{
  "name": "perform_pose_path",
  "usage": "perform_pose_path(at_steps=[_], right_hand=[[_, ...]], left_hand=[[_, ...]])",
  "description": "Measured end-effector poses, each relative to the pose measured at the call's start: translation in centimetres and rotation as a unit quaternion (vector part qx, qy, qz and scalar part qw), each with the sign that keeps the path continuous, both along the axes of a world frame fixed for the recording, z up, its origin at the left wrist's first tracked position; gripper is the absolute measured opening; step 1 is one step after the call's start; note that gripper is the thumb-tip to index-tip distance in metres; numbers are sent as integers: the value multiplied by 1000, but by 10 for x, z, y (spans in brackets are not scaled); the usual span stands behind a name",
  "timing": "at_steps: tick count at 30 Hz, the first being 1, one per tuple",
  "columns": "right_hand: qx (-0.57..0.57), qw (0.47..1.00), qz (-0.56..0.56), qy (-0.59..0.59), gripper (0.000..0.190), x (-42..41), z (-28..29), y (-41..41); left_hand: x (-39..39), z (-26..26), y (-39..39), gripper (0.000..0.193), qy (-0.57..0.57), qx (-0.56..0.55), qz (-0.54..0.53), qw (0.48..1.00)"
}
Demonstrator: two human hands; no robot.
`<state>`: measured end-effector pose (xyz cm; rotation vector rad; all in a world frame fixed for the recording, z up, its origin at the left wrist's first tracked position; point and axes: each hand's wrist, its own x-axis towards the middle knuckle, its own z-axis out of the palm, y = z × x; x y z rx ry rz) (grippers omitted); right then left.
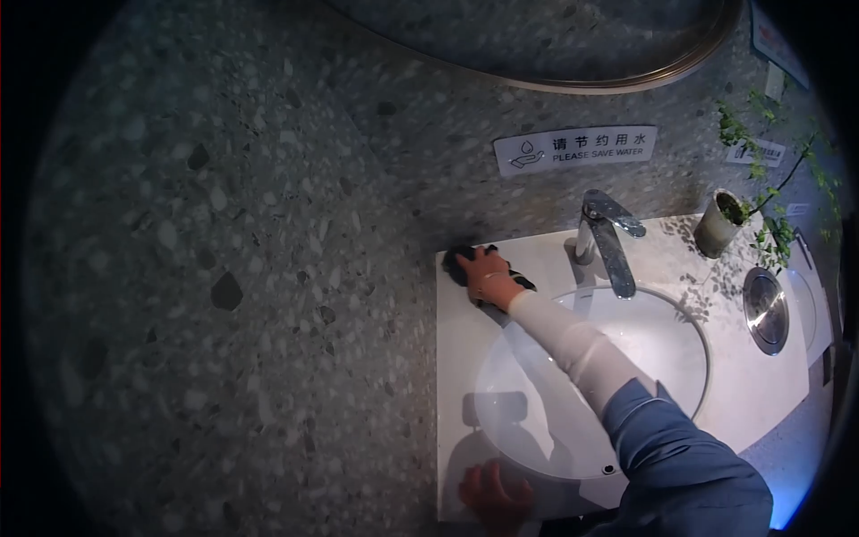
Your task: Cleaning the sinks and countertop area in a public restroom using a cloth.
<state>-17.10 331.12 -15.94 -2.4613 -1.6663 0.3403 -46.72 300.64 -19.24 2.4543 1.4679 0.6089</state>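
My right hand (491, 278) presses a dark cloth (458, 264) onto the back left corner of the white countertop (454, 349), close to the wall. The arm, in a light sleeve under a blue one, reaches across the white washbasin (644, 349). Near the counter's front left edge is my left hand (495, 493), in shadow with its fingers curled and apart; no object shows in it. Behind the basin stands a chrome faucet (604, 241), right of the cloth.
A potted plant (717, 231) stands at the counter's back right, with a round metal lid (765, 311) set in the counter before it. Speckled stone wall (235, 268) borders the left and back. A sign about saving water (575, 150) and a round-edged mirror (590, 84) are above.
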Motion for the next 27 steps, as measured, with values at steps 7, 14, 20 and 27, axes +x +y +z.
perform_pose_path(at_steps=[7,14,20,27], right_hand=[[102,975,156,-118,29,-51,-9,-8],[40,924,367,-102,27,-50,-6,-147],[-26,978,203,-40,30,47,14,-267],[210,865,-185,417,56,158,10,-345]], left_hand=[[-5,-1,-1,62,-24,-20,5,1000],[-7,-7,-5,59,-9,-17,11,1000],[-4,-3,-5,59,-28,-9,0,1000],[-5,-7,-5,62,25,-24,-17,999]])
